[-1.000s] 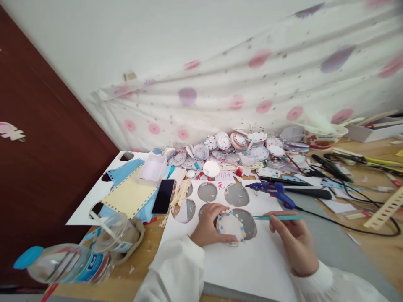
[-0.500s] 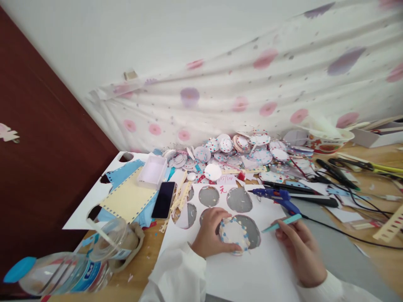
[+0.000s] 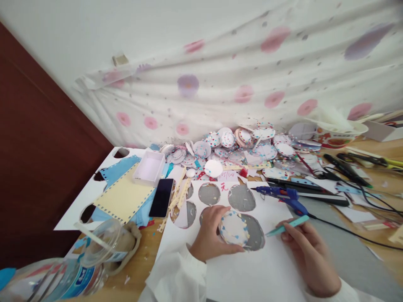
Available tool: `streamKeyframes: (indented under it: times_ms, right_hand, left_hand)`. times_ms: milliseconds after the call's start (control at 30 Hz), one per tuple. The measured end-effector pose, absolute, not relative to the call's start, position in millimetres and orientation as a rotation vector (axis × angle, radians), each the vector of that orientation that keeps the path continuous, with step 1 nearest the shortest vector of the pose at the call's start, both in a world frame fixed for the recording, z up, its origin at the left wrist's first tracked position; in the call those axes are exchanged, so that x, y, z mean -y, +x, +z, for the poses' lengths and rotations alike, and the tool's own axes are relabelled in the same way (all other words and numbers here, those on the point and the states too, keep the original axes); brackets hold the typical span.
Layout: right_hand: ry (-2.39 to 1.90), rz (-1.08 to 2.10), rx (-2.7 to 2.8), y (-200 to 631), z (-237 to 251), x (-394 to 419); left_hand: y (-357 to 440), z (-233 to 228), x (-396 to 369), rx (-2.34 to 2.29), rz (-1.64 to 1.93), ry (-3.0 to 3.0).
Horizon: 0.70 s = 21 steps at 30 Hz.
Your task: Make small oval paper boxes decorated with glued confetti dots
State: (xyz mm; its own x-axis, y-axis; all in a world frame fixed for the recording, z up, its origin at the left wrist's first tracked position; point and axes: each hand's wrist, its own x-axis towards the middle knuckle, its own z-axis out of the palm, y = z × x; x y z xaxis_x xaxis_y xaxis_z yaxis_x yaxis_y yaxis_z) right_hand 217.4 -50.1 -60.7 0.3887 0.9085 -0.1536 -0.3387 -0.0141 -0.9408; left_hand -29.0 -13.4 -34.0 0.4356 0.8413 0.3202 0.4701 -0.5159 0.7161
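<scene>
Left hand (image 3: 209, 235) was wrapped around the paper disc (image 3: 233, 228), the one with little blue and red bits round its rim, fingers curled over its near and left edge so it sat tilted just above the white sheet (image 3: 252, 272). Right hand (image 3: 310, 251) was closed on a teal tool (image 3: 287, 225), thin like a pen, its tip aimed left toward the disc but not touching it. Under the disc the sheet had round holes cut out of it. On our left sat a clear jar (image 3: 107, 247) near the worktop edge. Just past the right hand we had the blue glue gun (image 3: 280, 196) lying on its side with its black cord trailing right. Further left lay a dark phone (image 3: 161, 203) beside yellow paper (image 3: 124, 198). At the back, a heap of finished discs (image 3: 239, 147) was piled against the spotted curtain (image 3: 252, 79).
</scene>
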Motion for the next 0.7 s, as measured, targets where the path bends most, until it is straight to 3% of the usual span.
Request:
streamKeyframes:
  times_ms: [367,700]
  right_hand:
    - [-1.173,1.057,0.736,215.6,-58.4,56.4]
    - [-0.919,0.948,1.165,199.0,-13.0,24.2]
  left_hand:
    - [-32.3,-33.0,15.8,-1.094,0.975,1.873]
    - [-22.5,-19.4,-9.9,-1.206,1.137,1.558]
